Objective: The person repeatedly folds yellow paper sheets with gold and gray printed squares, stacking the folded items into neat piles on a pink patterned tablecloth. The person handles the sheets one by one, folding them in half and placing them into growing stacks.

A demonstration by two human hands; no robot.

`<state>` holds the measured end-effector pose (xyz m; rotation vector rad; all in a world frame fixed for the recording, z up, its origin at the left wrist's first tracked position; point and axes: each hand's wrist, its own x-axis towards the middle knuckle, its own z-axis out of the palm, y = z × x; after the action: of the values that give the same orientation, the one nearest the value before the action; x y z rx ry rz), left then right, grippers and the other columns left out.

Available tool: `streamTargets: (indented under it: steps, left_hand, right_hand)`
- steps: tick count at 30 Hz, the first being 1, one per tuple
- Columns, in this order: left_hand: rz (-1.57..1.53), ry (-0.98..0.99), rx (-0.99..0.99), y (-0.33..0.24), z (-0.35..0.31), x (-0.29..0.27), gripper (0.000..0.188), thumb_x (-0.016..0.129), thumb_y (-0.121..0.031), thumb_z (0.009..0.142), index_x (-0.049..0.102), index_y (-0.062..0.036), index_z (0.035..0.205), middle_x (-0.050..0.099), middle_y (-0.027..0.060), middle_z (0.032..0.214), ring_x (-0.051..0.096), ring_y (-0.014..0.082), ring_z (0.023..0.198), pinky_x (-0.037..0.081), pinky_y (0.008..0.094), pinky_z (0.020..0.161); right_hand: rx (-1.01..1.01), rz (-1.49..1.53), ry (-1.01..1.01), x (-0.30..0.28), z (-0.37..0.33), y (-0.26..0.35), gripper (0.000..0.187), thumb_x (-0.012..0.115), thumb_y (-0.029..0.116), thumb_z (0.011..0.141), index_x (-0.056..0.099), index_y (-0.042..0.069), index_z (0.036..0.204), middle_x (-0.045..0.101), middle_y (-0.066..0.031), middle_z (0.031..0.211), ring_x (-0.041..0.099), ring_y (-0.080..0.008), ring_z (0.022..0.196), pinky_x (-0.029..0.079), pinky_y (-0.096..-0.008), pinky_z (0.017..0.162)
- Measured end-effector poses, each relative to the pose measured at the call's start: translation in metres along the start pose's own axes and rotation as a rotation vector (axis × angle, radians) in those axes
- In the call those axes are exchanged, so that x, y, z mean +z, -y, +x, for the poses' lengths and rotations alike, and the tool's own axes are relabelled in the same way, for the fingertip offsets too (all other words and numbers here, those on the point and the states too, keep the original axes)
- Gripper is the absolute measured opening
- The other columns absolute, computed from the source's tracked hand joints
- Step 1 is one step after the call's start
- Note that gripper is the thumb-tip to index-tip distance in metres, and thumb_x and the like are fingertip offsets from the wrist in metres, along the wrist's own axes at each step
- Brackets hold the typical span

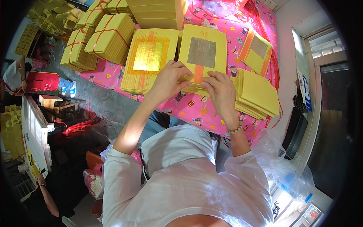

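Note:
In front of me on the table lies a stack of yellow paper sheets (222,41), its top sheet bearing a grey-silver square and an orange strip. My left hand (174,77) is closed at the near left edge of this stack, fingertips pinching the paper. At the near right edge my right hand (222,89), with a bead bracelet on its wrist, has its fingers bent in on the same paper. The orange strip runs between the two hands. Close by on the left is a yellow stack with a shiny gold square (145,56).
Yellow bundles tied with red straps (109,36) line the far left. A plain yellow stack (257,92) and a silver-square piece (257,51) lie right on the pink patterned tablecloth (191,109). Red cords (264,34) hang along the right edge. Other people are at left.

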<state>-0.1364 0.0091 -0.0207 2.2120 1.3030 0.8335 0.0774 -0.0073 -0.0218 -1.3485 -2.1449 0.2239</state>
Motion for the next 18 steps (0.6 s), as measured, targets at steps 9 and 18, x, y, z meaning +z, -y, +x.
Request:
streamTargets:
  steps: [9,18]
  left_hand:
    - [0.000,0.006,-0.033,-0.0031,-0.0001,-0.0020,0.028,0.080,-0.012,0.069,0.069,-0.0092,0.095,0.062,0.0067,0.093,0.054,0.0279,0.090,0.046,0.0372,0.081]
    - [-0.017,-0.018,-0.013,-0.0021,-0.0011,-0.0011,0.027,0.080,-0.013,0.070,0.069,-0.0095,0.095,0.063,0.0068,0.091,0.054,0.0280,0.089,0.046,0.0370,0.080]
  right_hand:
    - [0.021,0.026,-0.015,-0.0009,0.0008,0.0017,0.015,0.071,0.018,0.080,0.074,0.009,0.092,0.066,-0.0074,0.104,0.060,-0.0272,0.101,0.049,-0.0399,0.082]
    - [0.047,0.041,-0.006,-0.0024,0.0014,0.0028,0.014,0.071,0.018,0.080,0.074,0.009,0.091,0.066,-0.0081,0.104,0.060,-0.0273,0.100,0.049,-0.0398,0.081]
